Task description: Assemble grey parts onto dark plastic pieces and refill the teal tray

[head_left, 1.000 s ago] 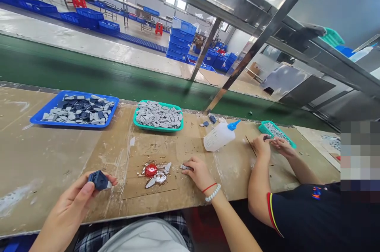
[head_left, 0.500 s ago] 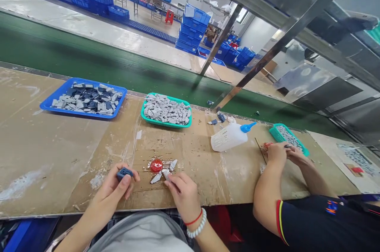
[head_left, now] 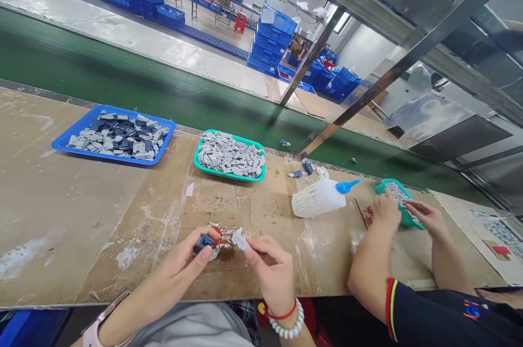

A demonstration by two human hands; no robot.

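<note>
While a dark blue-grey plastic block [head_left: 202,243] sits pinched in the left hand [head_left: 183,262], a light grey plastic piece [head_left: 239,239] has been lifted in the right hand [head_left: 272,268] from the wet patch [head_left: 229,253] on the desk [head_left: 272,200], where it was half a second ago. The left hand has moved inward too, leaving the two parts side by side above the patch, close but apart. Both parts of the work thus appear to be in hand, not yet joined.

The left forearm angles in from the lower left, thumb on the block's near side, fingers curled behind. The right hand rises from below, thumb and fingers pressed on one end of the grey piece, its free end pointing left.

Past the left fingers, a red disc [head_left: 217,233] is mostly hidden. Beyond lie a tilted white squeeze bottle [head_left: 316,199], a teal basket [head_left: 229,176] heaped with grey pieces and a blue tray [head_left: 102,156] of mixed ones. At right, a co-worker's hands [head_left: 427,219] work around another teal basket [head_left: 411,221]; what they grip, if anything, cannot be told.
</note>
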